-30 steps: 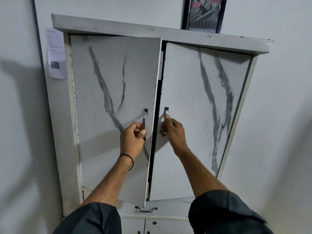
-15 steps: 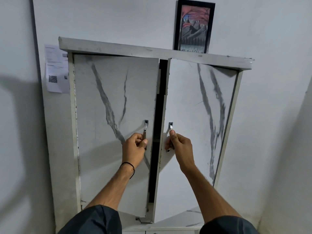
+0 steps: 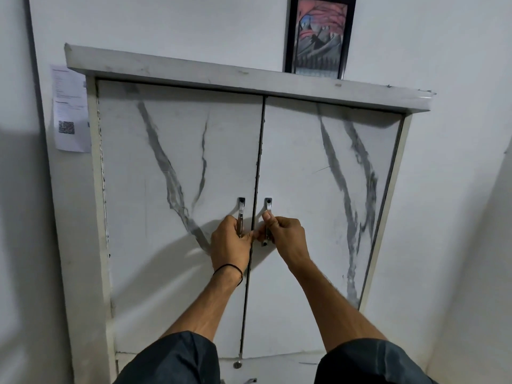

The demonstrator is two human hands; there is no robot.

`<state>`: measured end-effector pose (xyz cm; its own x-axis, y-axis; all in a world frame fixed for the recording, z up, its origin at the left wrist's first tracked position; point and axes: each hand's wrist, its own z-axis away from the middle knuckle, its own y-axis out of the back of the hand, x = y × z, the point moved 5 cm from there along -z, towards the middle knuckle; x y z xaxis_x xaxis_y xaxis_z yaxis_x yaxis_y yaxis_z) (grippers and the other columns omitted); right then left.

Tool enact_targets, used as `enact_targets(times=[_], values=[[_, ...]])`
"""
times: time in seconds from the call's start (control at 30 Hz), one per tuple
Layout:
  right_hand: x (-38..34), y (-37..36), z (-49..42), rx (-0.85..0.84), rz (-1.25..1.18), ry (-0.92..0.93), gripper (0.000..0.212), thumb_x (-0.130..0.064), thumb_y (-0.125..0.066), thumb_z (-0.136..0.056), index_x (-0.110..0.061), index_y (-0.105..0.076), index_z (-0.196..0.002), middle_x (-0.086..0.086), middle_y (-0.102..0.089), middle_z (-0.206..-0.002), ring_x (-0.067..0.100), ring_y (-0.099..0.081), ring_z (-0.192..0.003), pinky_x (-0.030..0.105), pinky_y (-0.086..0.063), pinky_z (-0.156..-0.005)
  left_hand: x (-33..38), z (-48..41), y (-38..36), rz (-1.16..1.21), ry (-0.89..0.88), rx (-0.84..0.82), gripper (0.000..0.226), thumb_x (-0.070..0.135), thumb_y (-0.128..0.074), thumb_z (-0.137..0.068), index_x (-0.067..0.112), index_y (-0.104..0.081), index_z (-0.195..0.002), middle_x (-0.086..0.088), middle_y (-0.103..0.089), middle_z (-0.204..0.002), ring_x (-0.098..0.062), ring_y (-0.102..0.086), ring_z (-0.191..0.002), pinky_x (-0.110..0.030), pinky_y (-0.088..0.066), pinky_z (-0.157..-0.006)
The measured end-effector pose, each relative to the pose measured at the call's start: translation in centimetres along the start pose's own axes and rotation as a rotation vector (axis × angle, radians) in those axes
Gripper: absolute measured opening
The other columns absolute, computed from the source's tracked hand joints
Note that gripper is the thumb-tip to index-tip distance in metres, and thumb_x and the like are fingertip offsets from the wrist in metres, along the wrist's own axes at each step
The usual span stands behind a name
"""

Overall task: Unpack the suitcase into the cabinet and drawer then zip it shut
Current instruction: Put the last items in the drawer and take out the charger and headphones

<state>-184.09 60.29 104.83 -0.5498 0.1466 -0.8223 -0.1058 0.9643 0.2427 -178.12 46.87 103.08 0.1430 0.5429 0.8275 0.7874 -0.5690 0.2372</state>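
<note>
Cabinet (image 3: 221, 76) fills mid-frame, flat marble-veined doors (image 3: 318, 217) meeting at a thin seam. My left hand (image 3: 230, 245) curls round the slim metal left handle (image 3: 241, 209); my right hand (image 3: 285, 236) pinches the right handle (image 3: 268, 206) at centre.

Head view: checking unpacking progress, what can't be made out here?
Head view:
Cabinet inside: hidden by both shut doors.
Suitcase: out of frame.
Cabinet's lower part: cut off by the bottom edge and sleeves.
Left handle and right handle: partly covered by the left hand and right hand.
Paper sheet text: too small, blurred.
Picture: top cropped.
</note>
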Motion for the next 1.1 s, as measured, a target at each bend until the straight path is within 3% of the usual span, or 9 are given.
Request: enact_targets(times=[0.33,0.6,0.73,0.87,1.0,1.1], values=[[1.5,-0.9,-3.0,0.026,0.100,0.045,0.049,-0.043,-0.059,-0.098,-0.009,-0.074,-0.065,-0.010,-0.068,-0.055,0.000,-0.059,-0.051,0.009,-0.041,-0.054,-1.5,-2.7,-3.2,-0.096,-0.161,0.117,0.037,-0.001,-0.070,-0.079,0.019,-0.041,-0.070,0.002,-0.048,-0.067,-0.030,-0.054,-0.074,-0.034,-0.039,-0.054],[2.1,-0.8,-3.7,0.003,0.169,0.037,0.052,-0.055,-0.057,-0.096,-0.017,-0.073,-0.065,-0.006,-0.071,-0.061,0.009,-0.065,-0.058,0.030,-0.052,-0.064,-1.5,-2.6,-3.0,-0.001,-0.180,0.094,0.036,0.009,-0.080,-0.077,0.018,-0.046,-0.068,0.003,-0.052,-0.067,-0.021,-0.052,-0.068,-0.024,-0.037,-0.055],[2.1,-0.8,-3.6,0.008,0.163,0.009,0.051,-0.053,-0.056,-0.097,-0.016,-0.073,-0.066,-0.006,-0.068,-0.058,0.006,-0.056,-0.052,0.027,-0.043,-0.059,-1.0,-2.4,-2.5,0.015,-0.182,0.075,0.030,0.009,-0.081,-0.076,0.008,-0.051,-0.070,-0.002,-0.055,-0.065,-0.014,-0.049,-0.058,-0.018,-0.038,-0.051],[1.9,-0.8,-3.1,0.025,0.129,0.002,0.050,-0.053,-0.056,-0.097,-0.016,-0.067,-0.065,-0.008,-0.061,-0.051,0.004,-0.053,-0.048,0.026,-0.038,-0.055,-1.1,-2.4,-1.9,0.039,-0.102,-0.040,0.021,0.015,-0.078,-0.081,0.010,-0.058,-0.079,-0.001,-0.062,-0.075,-0.015,-0.059,-0.069,-0.017,-0.047,-0.060],[2.4,-0.9,-1.3,0.094,-0.046,0.026,0.039,-0.049,-0.061,-0.096,-0.016,-0.069,-0.078,-0.003,-0.069,-0.071,0.012,-0.063,-0.067,0.033,-0.052,-0.067,-2.1,-0.9,-0.2,0.154,0.004,-0.194,0.024,0.027,-0.075,-0.085,0.018,-0.063,-0.105,0.003,-0.068,-0.103,-0.009,-0.064,-0.098,-0.018,-0.050,-0.085],[3.0,-1.2,2.9,0.230,-0.197,-0.020,0.026,-0.040,-0.066,-0.095,-0.018,-0.060,-0.106,-0.004,-0.060,-0.102,0.009,-0.059,-0.086,0.024,-0.051,-0.076,-3.4,2.5,2.0,0.190,0.040,-0.164,0.029,0.024,-0.074,-0.086,0.019,-0.062,-0.112,0.007,-0.069,-0.110,-0.005,-0.065,-0.102,-0.031,-0.054,-0.091]])
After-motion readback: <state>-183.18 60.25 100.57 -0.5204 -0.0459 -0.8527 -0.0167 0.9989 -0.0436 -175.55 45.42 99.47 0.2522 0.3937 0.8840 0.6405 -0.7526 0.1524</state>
